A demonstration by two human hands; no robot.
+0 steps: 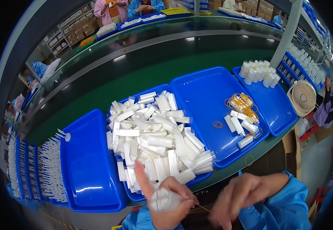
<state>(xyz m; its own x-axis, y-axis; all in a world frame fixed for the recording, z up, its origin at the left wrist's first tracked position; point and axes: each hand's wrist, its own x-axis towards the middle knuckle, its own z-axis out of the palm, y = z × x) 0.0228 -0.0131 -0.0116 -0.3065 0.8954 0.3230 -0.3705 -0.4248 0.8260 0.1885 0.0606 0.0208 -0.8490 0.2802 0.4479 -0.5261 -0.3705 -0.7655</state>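
Observation:
My left hand is closed around a bundle of white plastic pieces, its index finger pointing up, just in front of the heaped tray. A thin rubber band runs taut from the bundle side of that hand to my right hand, whose fingers pinch its other end and are smeared by motion. Beyond my hands, white rectangular pieces in clear sleeves fill a blue tray. To the right, yellow-brown rubber bands lie over more white pieces in another blue tray.
A blue tray at left holds a small white part; racks of white stick-like parts stand beside it. Bundled white pieces sit in the far right tray, near a beige fan. Other people work across the green conveyor.

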